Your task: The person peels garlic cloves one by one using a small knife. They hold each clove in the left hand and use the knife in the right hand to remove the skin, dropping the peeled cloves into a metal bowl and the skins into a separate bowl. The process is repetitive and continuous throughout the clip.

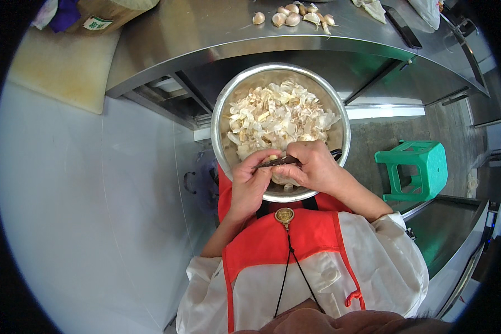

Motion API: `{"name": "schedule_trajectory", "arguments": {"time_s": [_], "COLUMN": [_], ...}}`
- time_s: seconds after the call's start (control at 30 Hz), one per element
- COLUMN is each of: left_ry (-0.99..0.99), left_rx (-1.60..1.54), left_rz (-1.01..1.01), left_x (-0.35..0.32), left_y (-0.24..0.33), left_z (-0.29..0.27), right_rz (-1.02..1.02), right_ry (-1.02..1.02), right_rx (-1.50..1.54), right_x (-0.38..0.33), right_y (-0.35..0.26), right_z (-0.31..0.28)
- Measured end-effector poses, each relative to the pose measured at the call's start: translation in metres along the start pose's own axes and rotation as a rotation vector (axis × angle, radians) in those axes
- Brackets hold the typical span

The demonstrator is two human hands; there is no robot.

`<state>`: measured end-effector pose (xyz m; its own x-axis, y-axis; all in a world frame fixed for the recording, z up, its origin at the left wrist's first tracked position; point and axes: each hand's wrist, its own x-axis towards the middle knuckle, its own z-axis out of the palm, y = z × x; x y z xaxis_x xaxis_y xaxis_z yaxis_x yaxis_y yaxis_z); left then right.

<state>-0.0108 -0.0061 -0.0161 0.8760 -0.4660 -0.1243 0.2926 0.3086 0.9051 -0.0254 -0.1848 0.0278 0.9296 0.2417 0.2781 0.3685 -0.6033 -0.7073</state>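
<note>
A wide steel bowl (344, 133) sits close in front of me, heaped with papery garlic skins (284, 114). Over its near side my two hands meet. My right hand (319, 167) is closed round a small knife (284, 161) with a dark blade, and its black end shows past the hand's far side. Between the fingertips of my left hand (250, 177) is a pale garlic clove (273, 158), mostly covered by fingers and blade. The blade lies against or very near the clove. Below the hands, another clove (288, 188) rests near the bowl's front wall.
Beyond the bowl runs a steel counter (206, 33) with several unpeeled garlic cloves (293, 19) and a dark flat object (402, 26). At far left lies a cutting board (61, 67). A green stool (420, 170) stands on the floor to the right.
</note>
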Motion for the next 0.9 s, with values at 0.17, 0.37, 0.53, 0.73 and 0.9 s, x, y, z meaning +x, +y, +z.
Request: {"name": "schedule_trajectory", "arguments": {"time_s": [0.17, 0.37, 0.53, 0.73, 0.9], "left_ry": [0.078, 0.117, 0.237, 0.290, 0.344], "left_rx": [-0.143, -0.372, -0.404, -0.401, -0.276], "left_rz": [0.045, 0.137, 0.171, 0.244, 0.325], "left_x": [-0.001, -0.002, 0.001, 0.000, 0.003], "left_y": [-0.001, -0.014, -0.008, -0.014, -0.016], "left_z": [0.013, 0.023, 0.040, 0.041, 0.041], "right_rz": [0.025, 0.036, 0.156, 0.419, 0.287], "right_ry": [0.050, 0.102, 0.112, 0.050, 0.125], "right_rx": [-0.014, 0.014, 0.133, 0.559, 0.243], "right_x": [-0.001, -0.003, -0.006, -0.006, -0.008], "right_y": [0.000, -0.002, -0.008, -0.013, -0.010], "right_z": [0.005, 0.007, 0.009, 0.012, 0.013]}}
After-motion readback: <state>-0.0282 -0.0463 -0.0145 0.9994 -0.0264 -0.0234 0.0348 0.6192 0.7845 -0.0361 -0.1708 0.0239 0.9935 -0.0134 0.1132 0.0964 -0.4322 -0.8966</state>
